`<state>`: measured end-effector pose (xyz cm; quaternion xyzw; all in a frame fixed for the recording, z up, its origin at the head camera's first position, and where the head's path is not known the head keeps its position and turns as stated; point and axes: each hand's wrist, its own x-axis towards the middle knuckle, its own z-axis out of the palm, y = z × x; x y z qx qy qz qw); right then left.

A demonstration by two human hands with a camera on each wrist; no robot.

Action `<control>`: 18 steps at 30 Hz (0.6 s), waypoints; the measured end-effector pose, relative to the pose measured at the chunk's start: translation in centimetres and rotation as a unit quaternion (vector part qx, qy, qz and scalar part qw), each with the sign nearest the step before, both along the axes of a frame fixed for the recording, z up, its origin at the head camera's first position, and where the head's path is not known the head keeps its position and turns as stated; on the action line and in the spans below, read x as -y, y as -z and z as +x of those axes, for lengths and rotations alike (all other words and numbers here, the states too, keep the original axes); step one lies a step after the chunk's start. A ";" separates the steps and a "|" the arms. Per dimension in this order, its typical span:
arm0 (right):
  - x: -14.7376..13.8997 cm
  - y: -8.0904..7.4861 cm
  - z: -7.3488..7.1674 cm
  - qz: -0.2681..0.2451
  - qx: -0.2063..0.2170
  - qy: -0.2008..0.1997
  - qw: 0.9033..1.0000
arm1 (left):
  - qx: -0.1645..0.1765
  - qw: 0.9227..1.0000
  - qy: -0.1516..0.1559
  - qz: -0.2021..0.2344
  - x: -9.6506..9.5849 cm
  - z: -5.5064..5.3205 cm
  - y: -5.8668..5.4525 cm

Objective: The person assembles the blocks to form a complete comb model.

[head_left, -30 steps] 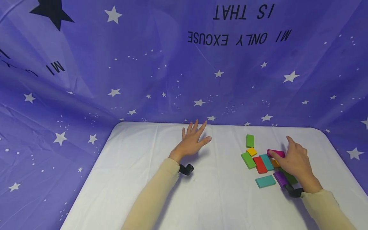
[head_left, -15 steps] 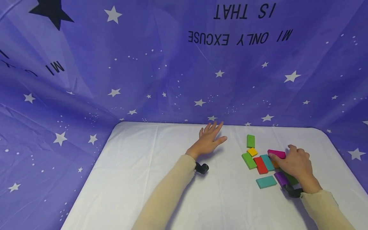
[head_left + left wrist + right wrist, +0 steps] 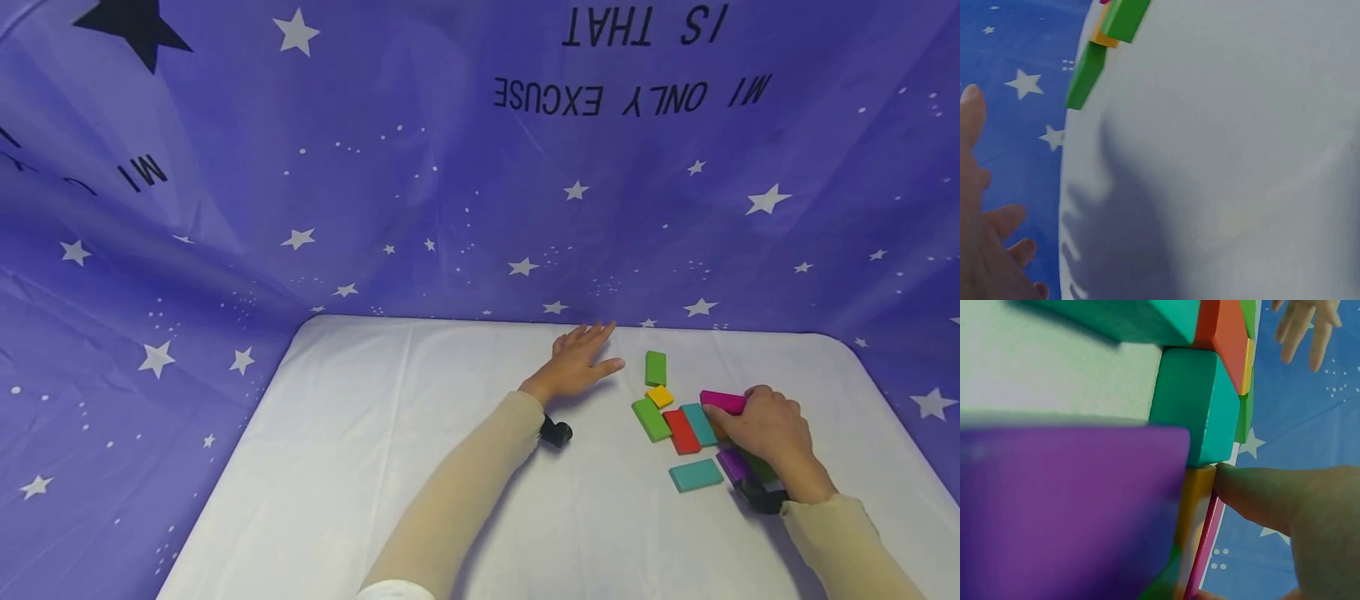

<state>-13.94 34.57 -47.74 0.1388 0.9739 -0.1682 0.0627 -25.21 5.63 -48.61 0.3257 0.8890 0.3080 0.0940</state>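
Observation:
My right hand (image 3: 772, 425) bends over a cluster of coloured blocks at the table's right. Its thumb is against the near left end of a magenta block (image 3: 722, 402), with its fingers curled at the far right end. In the right wrist view, the thumb (image 3: 1260, 490) stands beside the magenta block (image 3: 1205, 550). My left hand (image 3: 572, 371) hovers over the table with fingers spread, holding nothing. Nearest to it lie a green block (image 3: 656, 368), a small yellow block (image 3: 660, 396) and a second green block (image 3: 651, 419). The right hand partly hides an orange block (image 3: 716, 427).
Red (image 3: 682, 431) and teal (image 3: 699, 425) blocks lie side by side, with another teal block (image 3: 696, 475) nearer. A purple block (image 3: 731, 465) and dark green block (image 3: 762, 468) lie under the right wrist. Behind the white table (image 3: 337, 467) hangs a purple starry cloth (image 3: 450, 167).
My left hand has moved right across the table towards the blocks. The right hand's fingers have curled down closer to the magenta block, which stays in place.

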 end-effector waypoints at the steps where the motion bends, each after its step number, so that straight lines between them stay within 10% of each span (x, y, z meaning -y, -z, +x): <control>1: 0.0 0.0 0.0 0.000 -0.001 -0.003 1.000 | -0.003 1.000 0.000 -0.003 -0.2 0.0 0.1; 18: 0.2 -0.1 -0.1 -0.006 -0.002 -0.017 1.000 | -0.003 0.997 -0.017 -0.070 -5.4 0.7 0.4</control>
